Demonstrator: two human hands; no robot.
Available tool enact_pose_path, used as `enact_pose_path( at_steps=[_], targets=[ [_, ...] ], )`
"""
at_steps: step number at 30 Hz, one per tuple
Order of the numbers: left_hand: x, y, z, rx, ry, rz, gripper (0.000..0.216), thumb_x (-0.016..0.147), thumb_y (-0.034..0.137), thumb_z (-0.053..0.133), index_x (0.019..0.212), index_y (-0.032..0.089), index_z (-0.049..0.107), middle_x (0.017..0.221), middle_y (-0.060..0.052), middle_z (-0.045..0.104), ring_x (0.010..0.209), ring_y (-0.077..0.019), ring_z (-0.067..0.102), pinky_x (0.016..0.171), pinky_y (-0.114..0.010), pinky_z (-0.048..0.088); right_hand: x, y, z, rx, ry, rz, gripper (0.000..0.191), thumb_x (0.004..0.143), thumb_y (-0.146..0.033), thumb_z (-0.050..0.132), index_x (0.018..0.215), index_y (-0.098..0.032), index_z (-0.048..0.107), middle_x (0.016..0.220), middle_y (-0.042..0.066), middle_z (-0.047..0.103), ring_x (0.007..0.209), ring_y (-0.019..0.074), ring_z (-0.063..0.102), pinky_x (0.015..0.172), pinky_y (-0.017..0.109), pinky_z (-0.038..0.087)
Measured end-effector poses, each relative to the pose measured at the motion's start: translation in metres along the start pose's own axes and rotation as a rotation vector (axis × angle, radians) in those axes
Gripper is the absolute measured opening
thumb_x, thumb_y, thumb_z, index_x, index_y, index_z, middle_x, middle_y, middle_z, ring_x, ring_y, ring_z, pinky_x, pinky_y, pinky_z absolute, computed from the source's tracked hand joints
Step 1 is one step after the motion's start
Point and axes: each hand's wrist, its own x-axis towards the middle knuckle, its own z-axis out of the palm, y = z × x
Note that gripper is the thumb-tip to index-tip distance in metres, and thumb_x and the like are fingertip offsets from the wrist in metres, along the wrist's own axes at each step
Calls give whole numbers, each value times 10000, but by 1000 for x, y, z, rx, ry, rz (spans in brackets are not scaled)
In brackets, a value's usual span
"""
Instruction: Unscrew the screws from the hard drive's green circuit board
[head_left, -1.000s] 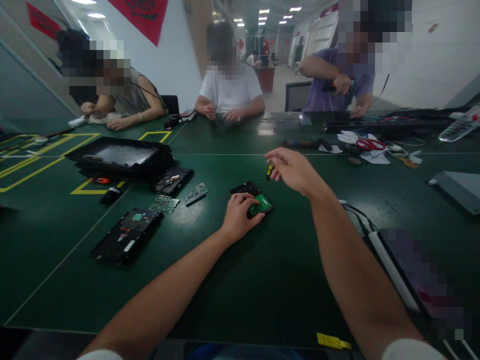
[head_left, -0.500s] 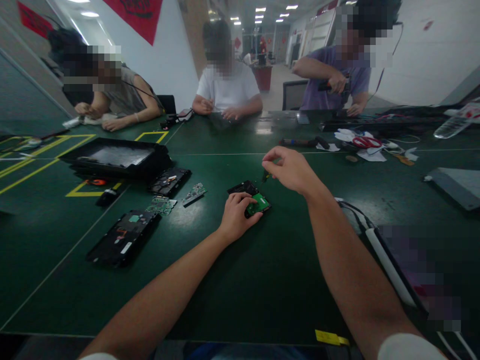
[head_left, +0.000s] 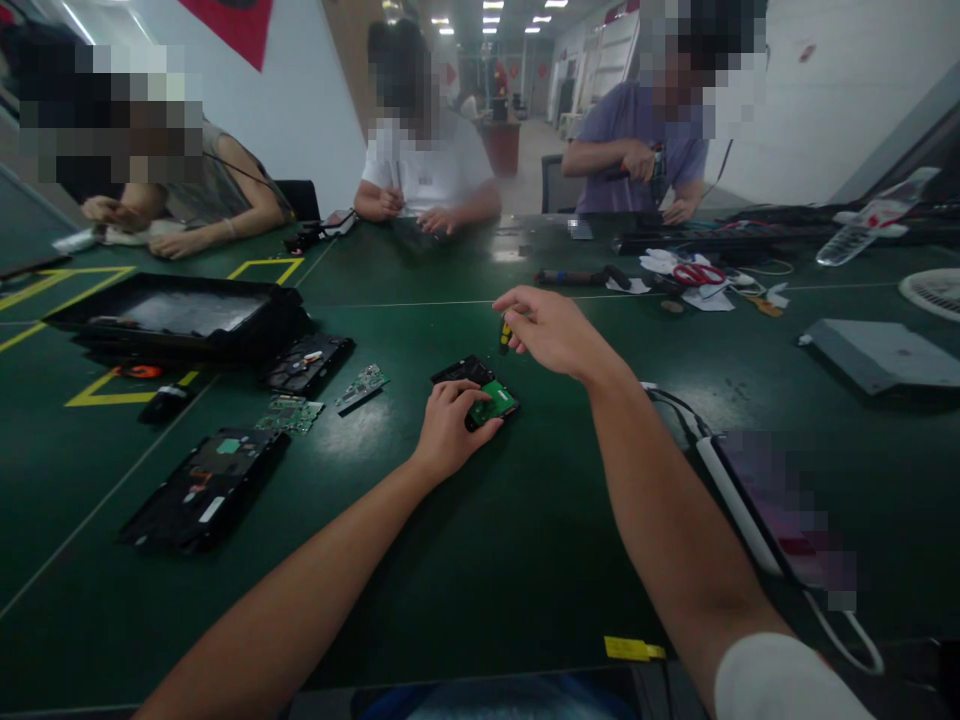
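My left hand [head_left: 454, 420] is closed around the near-left side of a black hard drive [head_left: 457, 372] lying on the dark green table. A green circuit board [head_left: 495, 402] shows on the drive's top, partly under my fingers. Just beyond the drive and to its right, my right hand [head_left: 551, 325] is raised above the table. Its fingers pinch a short screwdriver [head_left: 505, 335] with a yellow and black handle, pointing down. The tip of the screwdriver is too small to make out, and it sits apart from the drive.
To the left lie loose circuit boards [head_left: 363, 389], black drive casings [head_left: 206, 490] and a large black tray [head_left: 187, 315]. A tablet-like screen [head_left: 772, 510] with cables is at right, near a grey metal box [head_left: 881, 355]. Several people sit across the table [head_left: 420, 620].
The whole view has swung slightly right, so things appear further left. My right hand has tilted a little and shows more of the screwdriver's yellow handle. My left hand stays on the hard drive.
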Motion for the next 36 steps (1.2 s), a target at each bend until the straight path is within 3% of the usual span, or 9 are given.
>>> enact_pose_path(
  at_steps=[5, 9, 15, 19, 29, 36],
  targets=[
    [0, 0, 0, 9, -5, -8, 351, 820, 350, 837, 1139, 268, 718, 1241, -90, 664, 1220, -324, 558, 1068, -549, 479, -1, -3, -1, -112, 77, -8, 121, 927, -330, 666, 959, -220, 706, 1007, 66, 753, 861, 209, 677, 779, 348, 506],
    [-1, 0, 0, 0, -7, -5, 353, 818, 353, 839, 1137, 262, 719, 1235, -93, 663, 1226, -324, 557, 1074, -539, 476, 1, 0, -1, -137, 157, 0, 96, 892, -302, 695, 903, -208, 708, 1004, 70, 752, 862, 209, 663, 779, 350, 502],
    [0, 2, -2, 10, 8, 9, 343, 821, 345, 839, 1122, 240, 713, 1214, -96, 669, 1198, -315, 570, 1062, -530, 486, 5, 10, -1, 49, 22, -14, 193, 1001, -339, 584, 976, -204, 720, 842, 42, 727, 732, 169, 663, 656, 287, 523],
    [0, 2, -2, 8, 5, 1, 332, 828, 351, 832, 1120, 248, 712, 1209, -91, 673, 1196, -314, 575, 1051, -528, 495, 5, 10, -1, 116, -14, -4, 205, 1034, -255, 523, 1126, -199, 697, 767, 23, 702, 650, 145, 661, 645, 274, 533],
    [0, 6, -7, -2, -13, -28, 334, 818, 342, 838, 1118, 262, 716, 1213, -87, 671, 1220, -329, 565, 1050, -547, 493, 6, 9, 3, -46, 141, 46, 161, 906, -350, 712, 909, -190, 689, 917, 77, 757, 708, 176, 666, 631, 305, 516],
    [0, 6, -7, 0, -4, -24, 346, 810, 336, 844, 1122, 249, 720, 1212, -88, 671, 1207, -321, 564, 1058, -534, 486, 4, 4, 4, 42, 27, -16, 159, 988, -332, 592, 989, -205, 688, 998, 55, 763, 640, 130, 650, 593, 272, 511]
  ],
)
